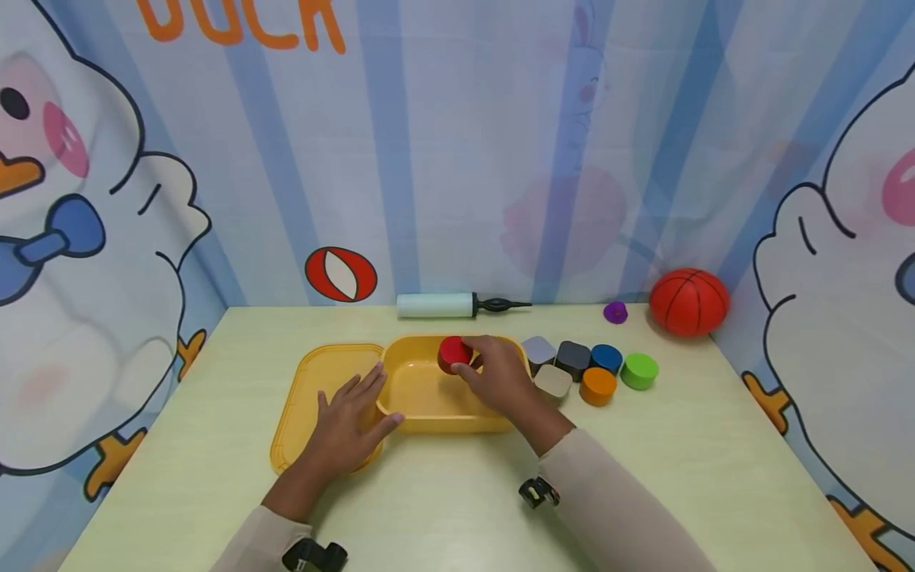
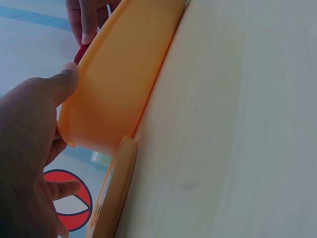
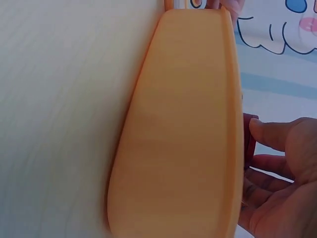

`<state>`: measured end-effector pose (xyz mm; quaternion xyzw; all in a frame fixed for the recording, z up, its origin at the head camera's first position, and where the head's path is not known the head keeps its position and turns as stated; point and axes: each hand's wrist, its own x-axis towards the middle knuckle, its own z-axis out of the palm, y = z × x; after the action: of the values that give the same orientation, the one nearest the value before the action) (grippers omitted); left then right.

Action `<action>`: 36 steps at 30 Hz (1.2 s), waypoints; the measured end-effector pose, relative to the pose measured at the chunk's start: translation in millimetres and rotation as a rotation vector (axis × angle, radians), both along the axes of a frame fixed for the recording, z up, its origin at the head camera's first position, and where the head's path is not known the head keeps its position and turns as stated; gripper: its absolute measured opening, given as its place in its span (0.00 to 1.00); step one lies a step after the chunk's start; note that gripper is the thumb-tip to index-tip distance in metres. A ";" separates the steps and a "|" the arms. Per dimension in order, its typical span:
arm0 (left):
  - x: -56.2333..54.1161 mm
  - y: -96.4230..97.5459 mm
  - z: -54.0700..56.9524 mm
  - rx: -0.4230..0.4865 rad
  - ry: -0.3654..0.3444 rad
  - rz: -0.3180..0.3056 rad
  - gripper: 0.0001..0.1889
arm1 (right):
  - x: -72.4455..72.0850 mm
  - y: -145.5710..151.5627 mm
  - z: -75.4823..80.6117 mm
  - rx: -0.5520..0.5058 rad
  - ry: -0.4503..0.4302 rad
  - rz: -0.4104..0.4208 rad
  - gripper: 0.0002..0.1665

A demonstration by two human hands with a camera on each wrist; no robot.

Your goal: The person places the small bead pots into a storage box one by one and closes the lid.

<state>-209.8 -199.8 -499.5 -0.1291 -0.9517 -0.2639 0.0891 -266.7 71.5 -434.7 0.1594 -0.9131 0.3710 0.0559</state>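
A yellow plastic box (image 1: 443,425) stands mid-table, its inside facing up. Between thumb and fingers, my right hand (image 1: 500,377) pinches a red round block (image 1: 452,352) over the box's inside. The same block (image 3: 249,136) shows past the rim in the right wrist view, where the box wall hides part of it. My left hand (image 1: 346,425) rests at the box's left end with fingers spread and mostly straight. In the left wrist view its thumb touches the rim of the box (image 2: 114,74). Under that hand lies the yellow lid (image 1: 300,405), partly covered.
Right of the box several blocks sit close together: lavender (image 1: 539,351), dark grey (image 1: 573,359), blue (image 1: 606,357), beige (image 1: 554,381), orange (image 1: 597,386) and green (image 1: 639,371). Behind are a hand pump (image 1: 436,305), a small purple piece (image 1: 615,312) and a red ball (image 1: 689,302).
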 end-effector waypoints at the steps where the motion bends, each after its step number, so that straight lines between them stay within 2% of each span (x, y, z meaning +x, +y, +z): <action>1: -0.2 -0.5 0.0 0.001 0.003 -0.001 0.43 | -1.4 -3.6 -0.7 0.000 -0.011 -0.004 0.29; 8: 1.1 0.8 1.4 -0.003 -0.008 0.001 0.43 | -8.7 -20.1 -6.5 -0.028 -0.092 -0.025 0.27; 15: 1.8 2.5 5.9 -0.002 0.014 -0.003 0.42 | -17.1 -34.0 -10.6 -0.047 -0.145 -0.010 0.26; 22: 0.3 0.1 3.0 0.000 -0.005 -0.006 0.43 | -19.0 -54.1 -17.2 -0.024 -0.199 -0.033 0.27; 28: -1.2 -0.6 2.0 0.008 0.000 -0.010 0.43 | -20.9 -68.4 -17.5 0.009 -0.208 -0.068 0.28; 36: -2.1 -1.4 -1.5 0.013 -0.001 -0.018 0.43 | -27.1 -74.0 -26.7 0.013 -0.195 -0.073 0.28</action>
<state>-211.9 -201.2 -501.0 -0.1369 -0.9488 -0.2709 0.0872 -293.8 -2.5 -461.4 0.0894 -0.9218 0.3767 -0.0208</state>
